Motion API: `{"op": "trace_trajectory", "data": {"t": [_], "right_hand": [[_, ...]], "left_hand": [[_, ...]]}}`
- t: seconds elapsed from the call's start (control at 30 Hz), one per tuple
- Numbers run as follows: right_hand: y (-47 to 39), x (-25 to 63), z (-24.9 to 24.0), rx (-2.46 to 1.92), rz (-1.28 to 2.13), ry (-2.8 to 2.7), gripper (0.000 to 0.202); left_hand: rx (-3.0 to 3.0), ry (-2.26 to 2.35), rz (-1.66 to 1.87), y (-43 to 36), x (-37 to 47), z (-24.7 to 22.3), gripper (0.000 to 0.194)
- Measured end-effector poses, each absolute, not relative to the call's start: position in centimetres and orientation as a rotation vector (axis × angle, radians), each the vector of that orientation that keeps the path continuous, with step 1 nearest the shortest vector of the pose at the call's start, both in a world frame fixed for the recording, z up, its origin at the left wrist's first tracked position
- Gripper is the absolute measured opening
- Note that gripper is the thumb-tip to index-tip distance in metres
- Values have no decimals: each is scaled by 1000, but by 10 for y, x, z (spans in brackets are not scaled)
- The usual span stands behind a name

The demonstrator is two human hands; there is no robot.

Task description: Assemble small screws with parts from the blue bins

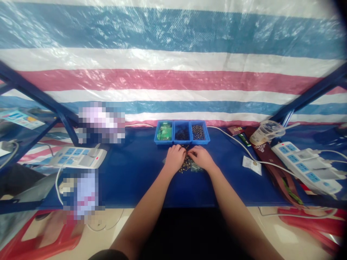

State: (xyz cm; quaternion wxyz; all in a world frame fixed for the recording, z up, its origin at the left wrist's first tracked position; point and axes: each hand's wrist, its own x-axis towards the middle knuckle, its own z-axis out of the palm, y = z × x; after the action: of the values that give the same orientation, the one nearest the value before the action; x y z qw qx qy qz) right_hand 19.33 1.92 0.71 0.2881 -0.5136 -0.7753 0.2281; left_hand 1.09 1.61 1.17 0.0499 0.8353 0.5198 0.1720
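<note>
head view: a striped plastic sheet [173, 81] spans the space beyond the fingers; the blue table [124, 187] lies beneath them. one power strip [306, 168] sits to the right of the fingers and another power strip [99, 159] to their left, both well apart from the work. three joined blue bins [164, 143] stand just beyond the fingertips, presumably for short reach, holding green pieces [165, 132], dark pieces [182, 134] and small metal parts [198, 133] in separate compartments, likely to prevent mixing. a plastic cup [267, 133] stands far to the right, perhaps to keep liquid away. left hand [175, 158]: fingers curled down; right hand [202, 157]: thumb and fingertips drawn together, probably because the items are tiny. grasp: cannot tell for either; fingertips cover the contact. clear pieces [196, 167] lie just below the right fingers. smallest: brass-coloured parts [184, 167], loose on the table between and below both sets of fingers, central for both hands.
</note>
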Motion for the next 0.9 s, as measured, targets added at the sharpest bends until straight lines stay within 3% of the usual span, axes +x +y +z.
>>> {"op": "trace_trajectory", "data": {"t": [0.9], "right_hand": [[20, 185, 14, -1278, 796, -1558, 23]], "left_hand": [[2165, 1366, 1152, 23, 4, 11, 23]]}}
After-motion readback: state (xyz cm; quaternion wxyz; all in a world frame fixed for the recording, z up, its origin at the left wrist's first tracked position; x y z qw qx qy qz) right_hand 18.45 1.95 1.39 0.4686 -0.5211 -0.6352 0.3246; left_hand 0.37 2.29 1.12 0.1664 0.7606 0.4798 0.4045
